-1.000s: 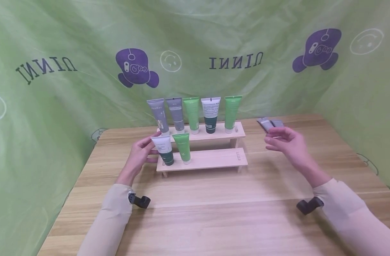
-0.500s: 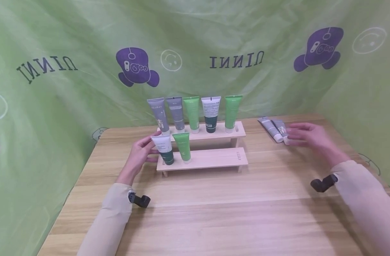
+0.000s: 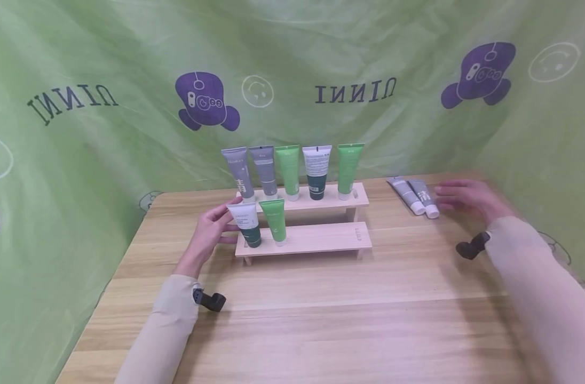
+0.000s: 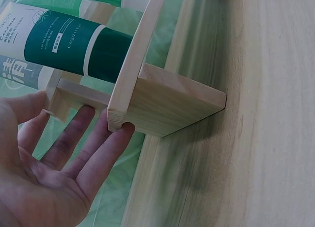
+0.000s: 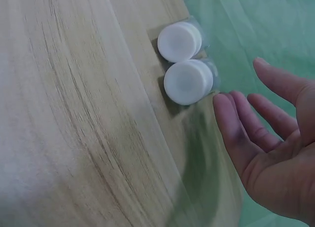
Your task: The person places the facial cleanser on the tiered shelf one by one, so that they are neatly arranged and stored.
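My left hand [image 3: 210, 232] is at the left end of a two-tier wooden rack [image 3: 321, 240]. In the left wrist view its fingertips [image 4: 125, 131] touch the ends of the shelves, the fingers fairly straight. Closest to it on the lower tier stands a white and dark-green tube [image 3: 246, 226], with a small green tube [image 3: 274, 223] beside it. To the right of two grey tubes lying flat, a left one [image 3: 406, 195] and a right one [image 3: 424, 198], hovers my right hand [image 3: 470, 198]. It holds nothing; its fingers are apart from the tubes' white caps [image 5: 187, 82].
Along the upper tier stand several tubes: two grey ones, a green one [image 3: 287, 170], a white and dark-green one [image 3: 316, 170] and another green one [image 3: 349, 170]. A wooden table [image 3: 292, 330] carries everything. Green printed cloth [image 3: 292, 53] hangs behind and at both sides.
My right hand has moved right, from in front of the lying grey tubes to beside them, uncovering both. My left hand and the rack have stayed put.
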Demonstrator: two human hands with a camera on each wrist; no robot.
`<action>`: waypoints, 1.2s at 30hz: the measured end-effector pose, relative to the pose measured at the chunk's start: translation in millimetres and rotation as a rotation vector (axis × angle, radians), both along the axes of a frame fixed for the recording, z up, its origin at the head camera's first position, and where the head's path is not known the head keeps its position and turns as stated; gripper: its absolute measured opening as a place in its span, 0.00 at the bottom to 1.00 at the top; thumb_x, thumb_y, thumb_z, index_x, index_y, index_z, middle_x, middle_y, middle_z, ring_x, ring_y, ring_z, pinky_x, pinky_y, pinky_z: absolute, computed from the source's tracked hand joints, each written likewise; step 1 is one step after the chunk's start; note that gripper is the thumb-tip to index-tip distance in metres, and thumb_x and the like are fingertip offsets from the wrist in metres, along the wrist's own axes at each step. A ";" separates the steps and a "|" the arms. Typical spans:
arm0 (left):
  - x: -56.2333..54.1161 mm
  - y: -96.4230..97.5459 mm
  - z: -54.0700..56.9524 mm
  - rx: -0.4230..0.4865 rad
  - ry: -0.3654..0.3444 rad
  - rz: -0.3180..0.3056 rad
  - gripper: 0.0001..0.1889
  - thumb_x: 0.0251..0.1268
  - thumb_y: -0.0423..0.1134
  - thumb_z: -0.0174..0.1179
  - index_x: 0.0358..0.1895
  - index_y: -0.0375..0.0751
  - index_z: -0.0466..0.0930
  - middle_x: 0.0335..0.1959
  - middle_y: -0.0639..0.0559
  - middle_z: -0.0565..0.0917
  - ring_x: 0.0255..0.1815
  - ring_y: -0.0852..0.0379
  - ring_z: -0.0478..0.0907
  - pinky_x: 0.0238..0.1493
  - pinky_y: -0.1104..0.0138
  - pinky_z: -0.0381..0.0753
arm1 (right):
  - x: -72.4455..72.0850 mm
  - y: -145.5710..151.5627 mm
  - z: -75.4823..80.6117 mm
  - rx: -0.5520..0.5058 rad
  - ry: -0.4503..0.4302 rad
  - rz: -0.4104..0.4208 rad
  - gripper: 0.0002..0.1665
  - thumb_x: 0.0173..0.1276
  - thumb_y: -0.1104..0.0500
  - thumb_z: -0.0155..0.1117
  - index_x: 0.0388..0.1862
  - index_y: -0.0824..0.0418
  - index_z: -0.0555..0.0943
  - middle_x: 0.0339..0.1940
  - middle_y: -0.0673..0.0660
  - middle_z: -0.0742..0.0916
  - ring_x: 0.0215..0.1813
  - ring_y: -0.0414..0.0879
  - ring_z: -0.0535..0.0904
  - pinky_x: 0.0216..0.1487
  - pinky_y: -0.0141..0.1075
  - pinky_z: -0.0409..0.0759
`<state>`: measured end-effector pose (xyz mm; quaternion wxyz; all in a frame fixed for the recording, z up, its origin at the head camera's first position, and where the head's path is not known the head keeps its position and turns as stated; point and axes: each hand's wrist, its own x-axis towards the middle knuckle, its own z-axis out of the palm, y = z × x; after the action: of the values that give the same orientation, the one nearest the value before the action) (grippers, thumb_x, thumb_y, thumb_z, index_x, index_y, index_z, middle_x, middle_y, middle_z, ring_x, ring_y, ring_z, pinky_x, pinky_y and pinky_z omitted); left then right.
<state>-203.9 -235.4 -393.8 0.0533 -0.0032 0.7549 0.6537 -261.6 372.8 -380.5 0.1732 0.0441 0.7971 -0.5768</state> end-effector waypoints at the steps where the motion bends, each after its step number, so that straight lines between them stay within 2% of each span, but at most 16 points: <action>1: 0.2 0.0 0.1 -0.002 -0.001 -0.003 0.25 0.77 0.47 0.56 0.73 0.49 0.70 0.67 0.37 0.74 0.44 0.49 0.86 0.43 0.52 0.89 | -2.0 0.8 -1.9 0.002 0.004 0.009 0.44 0.80 0.57 0.56 0.77 0.77 0.45 0.41 0.39 0.86 0.45 0.33 0.84 0.57 0.36 0.83; 6: 0.6 -0.8 0.8 -0.001 -0.007 -0.008 0.25 0.77 0.47 0.56 0.74 0.49 0.69 0.68 0.37 0.74 0.42 0.53 0.86 0.44 0.51 0.89 | -10.3 2.6 -8.8 -0.009 0.006 0.025 0.39 0.81 0.61 0.51 0.76 0.80 0.45 0.39 0.40 0.86 0.42 0.34 0.84 0.53 0.36 0.85; 8: 0.1 -0.9 0.7 0.006 -0.010 -0.007 0.25 0.77 0.46 0.56 0.74 0.49 0.69 0.68 0.37 0.74 0.42 0.53 0.86 0.44 0.51 0.89 | -12.8 1.4 -10.6 -0.064 -0.037 -0.007 0.42 0.80 0.61 0.53 0.77 0.78 0.43 0.38 0.43 0.87 0.42 0.36 0.84 0.52 0.35 0.85; 11: -0.3 -1.0 1.0 0.010 -0.013 -0.005 0.25 0.77 0.46 0.56 0.74 0.49 0.69 0.68 0.37 0.74 0.42 0.53 0.86 0.43 0.51 0.89 | -16.0 -2.4 -13.0 -0.075 -0.067 -0.023 0.44 0.79 0.61 0.55 0.78 0.77 0.42 0.35 0.44 0.87 0.40 0.37 0.84 0.50 0.34 0.86; 19: -1.0 -1.9 1.3 0.013 -0.018 -0.005 0.26 0.77 0.47 0.57 0.73 0.50 0.70 0.68 0.38 0.74 0.42 0.53 0.86 0.43 0.53 0.89 | -23.2 -7.1 -12.6 0.050 -0.087 0.033 0.44 0.79 0.58 0.56 0.77 0.77 0.43 0.36 0.44 0.86 0.40 0.36 0.82 0.51 0.33 0.85; 26: -2.0 -1.0 1.3 0.018 -0.017 -0.016 0.26 0.77 0.46 0.57 0.74 0.48 0.69 0.69 0.38 0.73 0.43 0.51 0.86 0.43 0.53 0.89 | -24.0 -13.6 -4.7 0.117 -0.072 0.092 0.40 0.79 0.60 0.57 0.74 0.83 0.50 0.33 0.45 0.87 0.36 0.37 0.84 0.45 0.34 0.87; 29: -1.7 -0.3 1.8 0.019 -0.019 -0.016 0.26 0.77 0.46 0.57 0.74 0.48 0.69 0.69 0.38 0.73 0.44 0.49 0.86 0.43 0.53 0.89 | -24.3 -16.9 -2.6 0.139 -0.068 0.110 0.37 0.77 0.60 0.59 0.71 0.84 0.57 0.33 0.46 0.87 0.36 0.37 0.83 0.44 0.34 0.87; 32: -1.7 -0.4 2.0 0.018 -0.021 -0.013 0.26 0.77 0.46 0.57 0.74 0.48 0.69 0.69 0.37 0.73 0.45 0.48 0.85 0.42 0.53 0.89 | -26.0 -19.4 -2.0 0.175 -0.062 0.119 0.32 0.75 0.59 0.62 0.64 0.83 0.66 0.32 0.48 0.86 0.35 0.39 0.83 0.43 0.35 0.86; 36: -2.1 -1.5 1.6 0.013 -0.021 -0.011 0.26 0.77 0.46 0.57 0.74 0.48 0.69 0.69 0.37 0.73 0.46 0.46 0.85 0.42 0.53 0.89 | -29.5 -21.3 -2.3 0.201 -0.069 0.119 0.19 0.74 0.59 0.63 0.51 0.75 0.77 0.29 0.49 0.85 0.33 0.40 0.82 0.40 0.35 0.86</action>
<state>-206.0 -236.9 -392.2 0.0647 -0.0055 0.7502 0.6581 -291.1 351.5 -382.8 0.2292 0.0336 0.8457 -0.4807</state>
